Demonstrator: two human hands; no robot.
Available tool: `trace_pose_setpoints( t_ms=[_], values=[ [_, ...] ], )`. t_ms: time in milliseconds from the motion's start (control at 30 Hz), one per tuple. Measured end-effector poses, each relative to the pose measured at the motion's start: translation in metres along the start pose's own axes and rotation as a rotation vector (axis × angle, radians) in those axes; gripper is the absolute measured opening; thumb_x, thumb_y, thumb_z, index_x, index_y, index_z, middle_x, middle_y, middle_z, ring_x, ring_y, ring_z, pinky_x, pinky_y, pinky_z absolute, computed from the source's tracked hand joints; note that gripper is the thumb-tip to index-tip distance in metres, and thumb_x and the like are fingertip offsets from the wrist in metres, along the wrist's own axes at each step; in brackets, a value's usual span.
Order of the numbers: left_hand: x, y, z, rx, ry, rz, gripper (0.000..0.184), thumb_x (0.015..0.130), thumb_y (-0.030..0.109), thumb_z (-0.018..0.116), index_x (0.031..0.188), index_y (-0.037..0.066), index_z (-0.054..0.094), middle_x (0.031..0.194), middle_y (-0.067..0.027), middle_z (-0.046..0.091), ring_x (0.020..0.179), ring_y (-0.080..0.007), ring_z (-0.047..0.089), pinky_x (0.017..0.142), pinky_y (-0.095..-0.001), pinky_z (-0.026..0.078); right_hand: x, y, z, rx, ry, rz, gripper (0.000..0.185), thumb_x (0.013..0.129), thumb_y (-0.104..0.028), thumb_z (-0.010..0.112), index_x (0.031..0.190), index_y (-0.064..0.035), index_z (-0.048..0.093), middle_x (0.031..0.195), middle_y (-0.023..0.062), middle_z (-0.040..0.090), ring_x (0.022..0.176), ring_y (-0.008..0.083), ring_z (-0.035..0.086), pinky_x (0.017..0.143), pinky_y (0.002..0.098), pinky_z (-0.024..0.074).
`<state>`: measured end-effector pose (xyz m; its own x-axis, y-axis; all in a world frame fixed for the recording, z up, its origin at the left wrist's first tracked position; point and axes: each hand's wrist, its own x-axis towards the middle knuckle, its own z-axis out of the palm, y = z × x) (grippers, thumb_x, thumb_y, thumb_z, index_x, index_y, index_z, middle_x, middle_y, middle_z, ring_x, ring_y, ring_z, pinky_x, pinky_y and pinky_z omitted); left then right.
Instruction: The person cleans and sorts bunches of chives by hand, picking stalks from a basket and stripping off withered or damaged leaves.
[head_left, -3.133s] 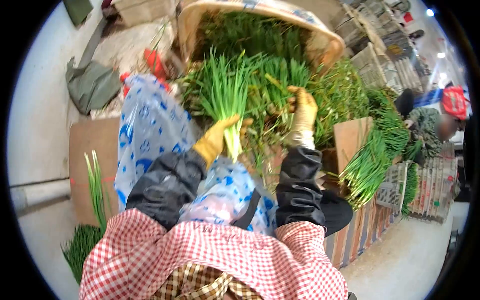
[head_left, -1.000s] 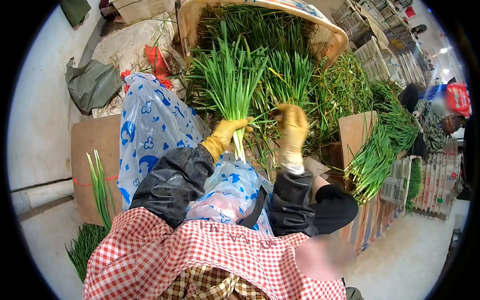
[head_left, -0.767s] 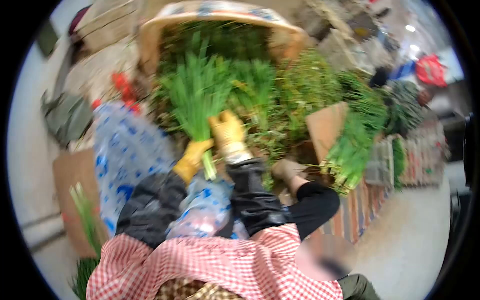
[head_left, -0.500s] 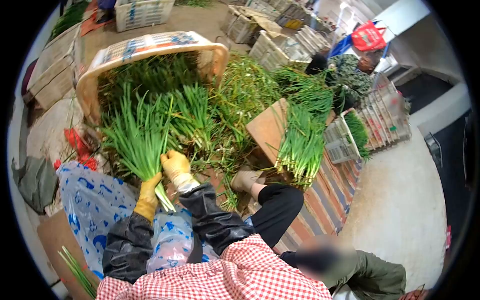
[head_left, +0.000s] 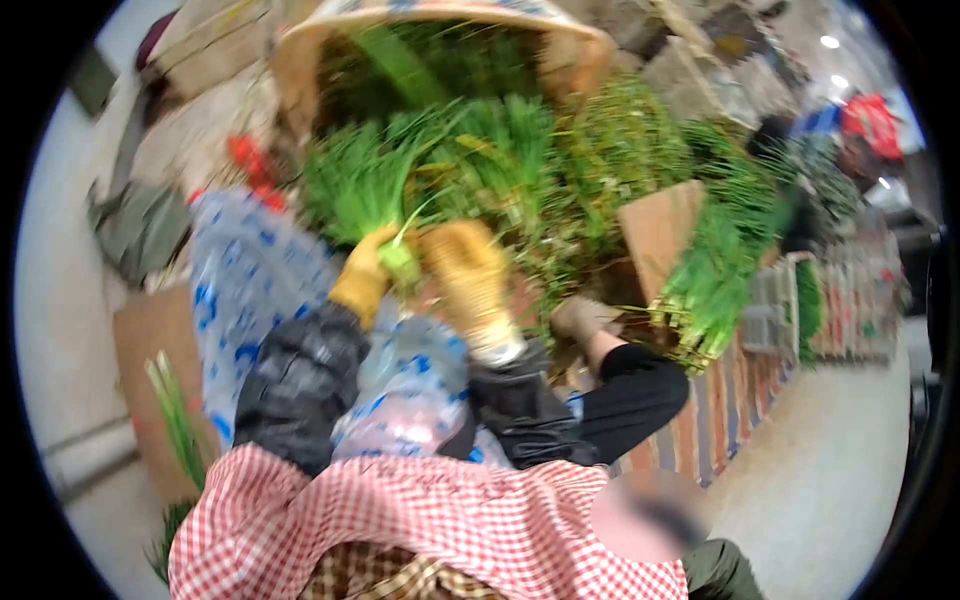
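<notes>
My left hand [head_left: 364, 275], in a yellow glove, is closed around the lower part of a bunch of green onions [head_left: 355, 190]. The leaves fan upward and away, and the pale stem ends [head_left: 402, 265] poke out on the right of the fist. My right hand [head_left: 465, 265], also yellow-gloved, is just right of those stem ends, its back toward me. Its fingers are blurred and partly hidden, so whether they touch the bunch is unclear. More green onions [head_left: 505, 150] lie directly beyond both hands.
A large tipped basket [head_left: 575, 50] full of greens opens toward me. Trimmed bunches [head_left: 705, 290] rest beside a brown board [head_left: 660, 235] at right. Blue-patterned plastic [head_left: 255, 260] covers my lap area. Another person's blurred head [head_left: 650, 515] is near at lower right. Loose stalks [head_left: 180, 420] lie at left.
The view has swung, so the scene sits farther right and higher. My left hand keeps hold of the bunch. My right hand has shifted slightly away from the left, beside the stem ends.
</notes>
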<state>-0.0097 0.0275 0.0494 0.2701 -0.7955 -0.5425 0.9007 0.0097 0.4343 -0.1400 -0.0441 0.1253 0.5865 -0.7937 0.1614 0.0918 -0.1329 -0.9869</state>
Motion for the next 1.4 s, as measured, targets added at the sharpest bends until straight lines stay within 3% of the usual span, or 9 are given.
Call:
trace_pose_setpoints(
  t_ms=[200,367,467,567,700,900,1067,1267,1400],
  values=[
    [0.025,0.005,-0.018,-0.471,0.136,-0.074,0.025,0.087,0.014,0.055,0.105,-0.004,0.056,0.089,-0.01,0.064,0.069,-0.0189,0.061,0.058,-0.031,0.052,0.038,-0.005,-0.119,0.401,0.439,0.07,0.029,0.093,-0.032,0.051,0.097,-0.0045,0.058,0.086,0.0053,0.059,0.07,0.0121,0.054,0.061,0.0282,0.0469],
    [-0.001,0.019,0.019,0.385,0.014,0.127,0.027,0.074,0.006,0.067,0.1,0.0,0.062,0.068,-0.0078,0.061,0.051,-0.0169,0.057,0.043,-0.0298,0.044,-0.006,0.091,-0.126,0.527,0.113,0.786,0.062,0.081,-0.059,0.057,0.113,-0.0067,0.048,0.112,0.0187,0.054,0.104,0.0344,0.053,0.083,0.0461,0.0451],
    [-0.001,0.004,0.032,0.83,-0.024,0.346,0.082,0.076,0.008,0.066,0.139,0.016,0.015,0.082,-0.0156,0.064,0.064,-0.0263,0.062,0.054,-0.0323,0.05,-0.019,0.047,-0.043,0.578,-0.427,0.873,0.088,0.078,-0.067,0.053,0.141,-0.0134,0.025,0.134,0.0193,0.04,0.119,0.0346,0.044,0.096,0.053,0.0363],
    [-0.035,0.001,0.062,1.519,0.131,0.343,0.102,0.077,0.013,0.061,0.144,0.026,-0.015,0.097,-0.0275,0.062,0.078,-0.0363,0.064,0.07,-0.0389,0.05,-0.005,0.045,-0.019,0.792,-0.393,0.778,0.089,0.076,-0.067,0.051,0.14,-0.01,0.026,0.139,0.0141,0.036,0.122,0.035,0.04,0.099,0.0538,0.0343],
    [-0.057,0.01,0.085,1.953,0.196,0.253,0.098,0.076,0.01,0.06,0.145,0.017,-0.009,0.091,-0.0237,0.064,0.076,-0.0376,0.064,0.067,-0.0413,0.051,0.01,0.034,-0.026,1.098,-0.238,0.608,0.081,0.071,-0.05,0.071,0.129,-0.0042,0.037,0.13,0.0151,0.044,0.119,0.0308,0.044,0.102,0.0507,0.0363],
    [-0.041,-0.01,0.075,2.414,0.249,0.654,0.048,0.085,0.009,0.049,0.128,-0.006,0.036,0.081,-0.0113,0.063,0.066,-0.0242,0.067,0.048,-0.0332,0.052,0.013,0.041,-0.02,1.233,-0.037,0.533,0.073,0.076,-0.041,0.07,0.128,-0.0015,0.038,0.127,0.0198,0.049,0.117,0.0326,0.048,0.102,0.0457,0.0379],
    [-0.062,-0.023,0.086,2.053,0.015,0.504,0.083,0.069,0.024,0.072,0.131,-0.006,0.027,0.097,-0.019,0.058,0.089,-0.0281,0.062,0.075,-0.0351,0.051,0.022,0.046,-0.032,0.997,0.136,0.406,0.047,0.082,-0.015,0.064,0.124,-0.0014,0.046,0.106,0.0156,0.058,0.087,0.0252,0.059,0.082,0.0367,0.0503],
    [-0.03,0.0,0.052,0.547,-0.419,-0.315,0.045,0.084,0.026,0.064,0.115,-0.004,0.051,0.099,-0.016,0.063,0.082,-0.0234,0.064,0.074,-0.0338,0.053,0.02,0.003,-0.04,0.929,-0.079,0.472,0.051,0.081,-0.015,0.061,0.127,-0.0025,0.046,0.092,0.0093,0.059,0.078,0.0189,0.059,0.074,0.0317,0.0514],
    [-0.054,0.01,0.073,0.423,-0.671,-0.504,0.04,0.086,0.019,0.06,0.12,-0.001,0.051,0.109,-0.0197,0.061,0.093,-0.026,0.064,0.08,-0.0411,0.054,0.027,-0.032,-0.034,0.661,-0.417,0.518,0.052,0.083,-0.023,0.061,0.129,-0.0044,0.045,0.095,0.0122,0.064,0.086,0.0215,0.062,0.076,0.035,0.052]
  ],
)
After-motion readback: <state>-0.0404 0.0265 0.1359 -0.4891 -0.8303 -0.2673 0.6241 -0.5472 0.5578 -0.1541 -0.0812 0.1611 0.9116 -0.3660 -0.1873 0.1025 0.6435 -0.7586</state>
